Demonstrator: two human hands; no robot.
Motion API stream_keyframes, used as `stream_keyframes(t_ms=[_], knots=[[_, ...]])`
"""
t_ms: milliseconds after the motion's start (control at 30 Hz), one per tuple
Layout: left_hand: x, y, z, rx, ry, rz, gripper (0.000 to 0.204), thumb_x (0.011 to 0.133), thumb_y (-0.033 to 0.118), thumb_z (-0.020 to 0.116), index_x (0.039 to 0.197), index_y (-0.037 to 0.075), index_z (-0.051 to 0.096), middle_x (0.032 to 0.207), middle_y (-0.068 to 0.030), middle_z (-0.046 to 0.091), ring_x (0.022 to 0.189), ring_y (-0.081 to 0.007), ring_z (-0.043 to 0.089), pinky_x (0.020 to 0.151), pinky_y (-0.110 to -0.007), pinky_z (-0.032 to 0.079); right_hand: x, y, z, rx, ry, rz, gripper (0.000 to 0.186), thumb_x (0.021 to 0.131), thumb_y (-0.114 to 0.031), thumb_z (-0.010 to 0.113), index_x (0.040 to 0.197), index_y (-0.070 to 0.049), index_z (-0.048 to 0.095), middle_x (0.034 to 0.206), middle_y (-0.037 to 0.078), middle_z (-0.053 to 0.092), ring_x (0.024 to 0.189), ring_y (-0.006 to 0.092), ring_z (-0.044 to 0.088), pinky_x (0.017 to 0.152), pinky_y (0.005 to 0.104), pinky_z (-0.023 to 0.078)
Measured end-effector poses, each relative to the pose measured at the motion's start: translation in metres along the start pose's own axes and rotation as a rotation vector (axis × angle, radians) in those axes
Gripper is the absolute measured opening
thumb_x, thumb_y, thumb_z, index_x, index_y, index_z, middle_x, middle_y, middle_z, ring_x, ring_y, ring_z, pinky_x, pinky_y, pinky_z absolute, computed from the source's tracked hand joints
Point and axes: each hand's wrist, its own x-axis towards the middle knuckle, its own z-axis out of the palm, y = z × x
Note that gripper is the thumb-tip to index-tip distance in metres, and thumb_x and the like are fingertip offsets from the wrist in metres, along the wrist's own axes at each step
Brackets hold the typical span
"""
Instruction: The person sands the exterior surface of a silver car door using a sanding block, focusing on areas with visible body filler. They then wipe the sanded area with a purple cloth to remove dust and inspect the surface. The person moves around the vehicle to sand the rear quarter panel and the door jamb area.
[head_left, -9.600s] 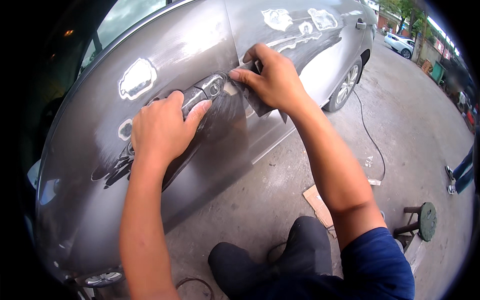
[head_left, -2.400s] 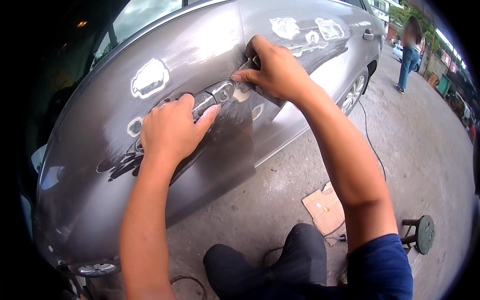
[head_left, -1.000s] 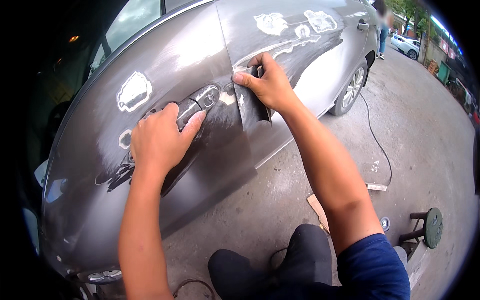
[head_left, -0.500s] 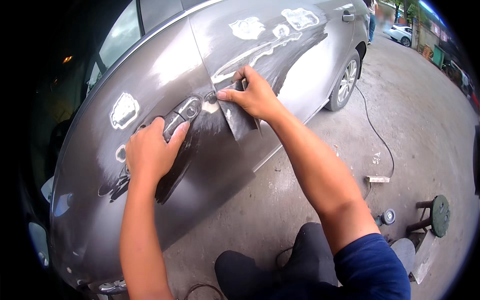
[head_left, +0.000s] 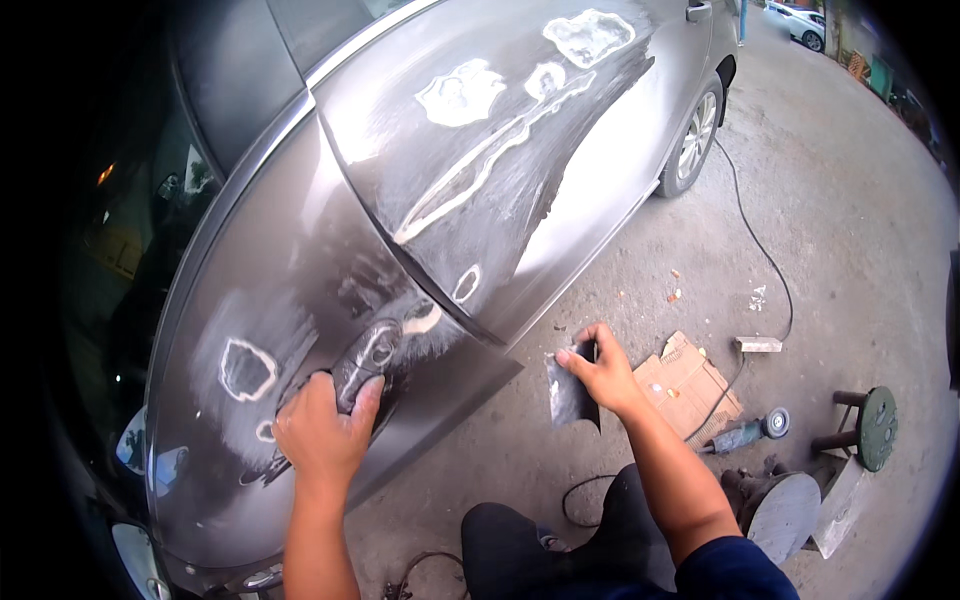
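Note:
My left hand (head_left: 325,425) is wrapped around the dark handle (head_left: 366,358) of the car's front door (head_left: 285,225). That door stands slightly ajar, its edge out from the rear door (head_left: 390,150). Dull sanding marks and pale filler patches show on both panels. Away from the car, over the ground, my right hand (head_left: 608,372) pinches a bent dark grey sheet of sandpaper (head_left: 572,390) between thumb and fingers.
On the ground to the right lie flattened cardboard (head_left: 683,385), an angle grinder (head_left: 745,434) and a power strip (head_left: 758,345) with a black cable. A green round stool (head_left: 877,430) and a grey disc-topped stand (head_left: 785,518) are nearby.
The front door has swung outward from the rear door, with my left hand on its handle. My right hand has left the door edge and moved right and down with the sandpaper.

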Motion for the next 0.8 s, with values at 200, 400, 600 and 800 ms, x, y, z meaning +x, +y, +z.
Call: stream_keyframes(t_ms=[200, 400, 600, 800], knots=[[0.017, -0.023, 0.019, 0.068, 0.109, 0.099, 0.049, 0.076, 0.045, 0.075, 0.065, 0.006, 0.047, 0.059, -0.0125, 0.055, 0.052, -0.0353, 0.055, 0.048, -0.044, 0.043, -0.055, 0.025, -0.040, -0.087, 0.107, 0.278, 0.035, 0.083, -0.026, 0.075, 0.098, -0.003, 0.054, 0.081, 0.007, 0.056, 0.076, 0.0165, 0.051, 0.070, 0.0318, 0.045], [0.046, -0.038, 0.015, -0.035, -0.141, -0.088, 0.043, 0.081, 0.044, 0.071, 0.074, 0.005, 0.054, 0.069, -0.0152, 0.061, 0.061, -0.0378, 0.059, 0.056, -0.048, 0.046, -0.095, -0.049, -0.063, -0.104, 0.043, 0.405, 0.032, 0.084, -0.022, 0.072, 0.102, -0.001, 0.056, 0.082, 0.009, 0.059, 0.077, 0.0166, 0.054, 0.072, 0.0322, 0.046], [0.030, -0.017, -0.051, -0.290, -0.167, -0.109, 0.036, 0.087, 0.027, 0.066, 0.109, 0.000, 0.060, 0.114, -0.0208, 0.059, 0.105, -0.0385, 0.055, 0.089, -0.049, 0.044, -0.159, -0.111, -0.115, -0.196, 0.041, 0.405, 0.027, 0.085, -0.014, 0.067, 0.108, 0.000, 0.058, 0.089, 0.010, 0.063, 0.082, 0.0171, 0.057, 0.077, 0.0310, 0.047], [-0.063, 0.009, -0.137, -0.453, -0.657, -0.126, 0.017, 0.088, 0.018, 0.060, 0.096, 0.004, 0.059, 0.097, -0.0183, 0.061, 0.097, -0.0399, 0.058, 0.089, -0.051, 0.043, -0.190, -0.170, -0.156, -0.211, 0.007, 0.510, 0.025, 0.086, -0.007, 0.064, 0.109, 0.002, 0.058, 0.100, 0.011, 0.064, 0.093, 0.0169, 0.058, 0.084, 0.0287, 0.046]])
